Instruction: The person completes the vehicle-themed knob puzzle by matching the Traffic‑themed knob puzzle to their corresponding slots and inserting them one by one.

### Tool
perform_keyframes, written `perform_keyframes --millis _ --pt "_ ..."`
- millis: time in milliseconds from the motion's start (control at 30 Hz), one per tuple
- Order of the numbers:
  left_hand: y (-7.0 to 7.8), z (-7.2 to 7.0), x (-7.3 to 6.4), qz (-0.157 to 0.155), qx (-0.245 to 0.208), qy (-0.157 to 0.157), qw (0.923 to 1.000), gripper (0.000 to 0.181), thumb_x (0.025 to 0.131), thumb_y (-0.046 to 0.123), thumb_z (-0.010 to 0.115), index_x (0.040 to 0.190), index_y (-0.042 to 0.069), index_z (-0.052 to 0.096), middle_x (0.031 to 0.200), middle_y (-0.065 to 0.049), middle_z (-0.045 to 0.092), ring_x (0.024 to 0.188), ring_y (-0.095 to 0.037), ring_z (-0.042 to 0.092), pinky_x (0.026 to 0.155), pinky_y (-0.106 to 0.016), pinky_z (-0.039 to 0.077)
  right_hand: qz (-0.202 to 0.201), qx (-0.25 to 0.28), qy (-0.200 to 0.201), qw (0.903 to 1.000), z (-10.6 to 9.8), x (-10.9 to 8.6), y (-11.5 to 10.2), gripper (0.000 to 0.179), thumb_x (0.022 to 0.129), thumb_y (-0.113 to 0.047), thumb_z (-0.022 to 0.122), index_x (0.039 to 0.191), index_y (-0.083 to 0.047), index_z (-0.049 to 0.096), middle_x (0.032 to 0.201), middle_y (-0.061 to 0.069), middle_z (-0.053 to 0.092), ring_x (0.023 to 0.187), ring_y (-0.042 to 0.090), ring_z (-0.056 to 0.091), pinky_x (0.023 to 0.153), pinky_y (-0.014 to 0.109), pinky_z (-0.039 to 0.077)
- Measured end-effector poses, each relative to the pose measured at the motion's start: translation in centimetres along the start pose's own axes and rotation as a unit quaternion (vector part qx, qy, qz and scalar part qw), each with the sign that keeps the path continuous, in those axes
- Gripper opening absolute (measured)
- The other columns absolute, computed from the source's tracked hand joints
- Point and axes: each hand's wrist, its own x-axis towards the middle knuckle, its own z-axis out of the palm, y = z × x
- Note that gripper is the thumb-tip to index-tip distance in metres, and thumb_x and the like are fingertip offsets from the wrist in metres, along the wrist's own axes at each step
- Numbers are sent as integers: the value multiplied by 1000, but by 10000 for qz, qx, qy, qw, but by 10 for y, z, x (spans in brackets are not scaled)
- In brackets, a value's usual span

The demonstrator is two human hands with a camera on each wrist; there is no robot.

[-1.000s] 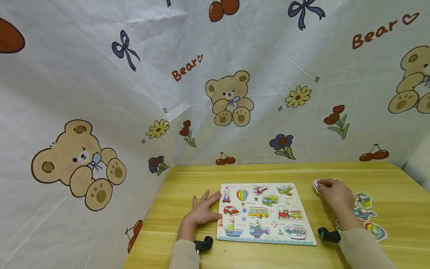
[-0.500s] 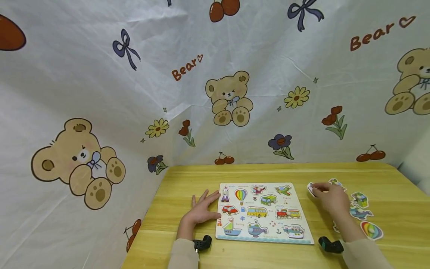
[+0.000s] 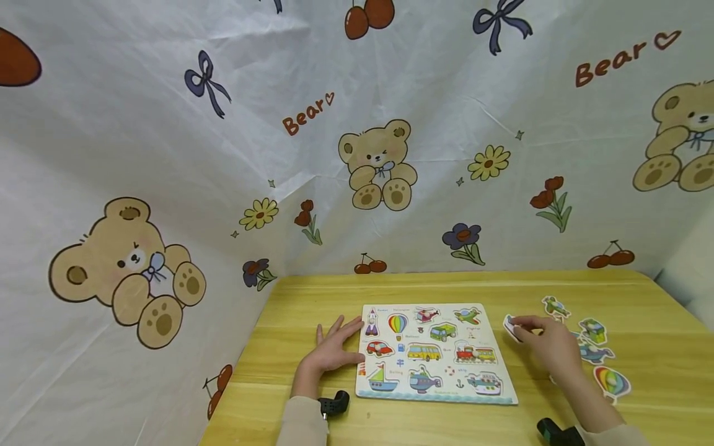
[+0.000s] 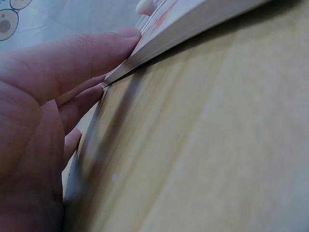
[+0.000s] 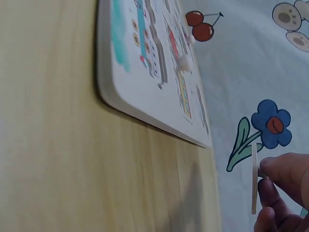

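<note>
A white wooden puzzle board printed with vehicles lies on the table. My left hand rests at its left edge, fingers spread and fairly straight; in the left wrist view the thumb touches the board's side. To the right of the board, my right hand pinches a puzzle piece above the table. Seen edge-on in the right wrist view, that thin puzzle piece stands upright, thumb and finger gripping it from one side. Its picture cannot be made out.
Right of my right hand lie loose pieces: a plane piece, a green truck piece, a blue piece partly behind the hand, and a balloon piece. Behind the table hangs a bear-print cloth.
My right hand has moved left and slightly toward me with the puzzle piece, closer to the board, uncovering the plane piece. My left hand stays at the board's edge.
</note>
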Motion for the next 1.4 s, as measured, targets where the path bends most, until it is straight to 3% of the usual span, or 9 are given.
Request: perform_keyframes --millis 267,533,833,1400 --pt "-1 0 0 -19 29 -17 10000 79 84 35 78 153 19 43 164 2 33 157 -36 7 115 -71 -19 -156 -78 -167 9997 3 -16 -2 30 93 -34 68 113 -13 76 103 9 72 84 22 57 61 27 39" --pt "-3 1 0 -2 104 -25 9999 79 84 35 77 153 22 43 164 4 33 157 -35 7 115 -70 -20 -307 88 -127 9994 6 -31 -9 22 90 -26 72 107 -14 78 96 4 72 67 10 45 52 25 33" --pt "-1 -1 1 -20 104 -1 9999 78 84 37 77 153 22 43 164 5 34 157 -35 8 116 -70 -18 -169 331 -462 9982 9 -45 -18 23 89 -26 74 109 -15 78 97 5 68 65 9 43 51 25 34" --pt "0 0 1 -64 67 29 10000 78 84 36 77 153 20 44 164 5 34 157 -35 8 116 -70 -18 -390 531 -650 9957 27 -70 -28 16 84 -13 77 98 -20 80 90 -2 68 61 4 44 53 22 37"
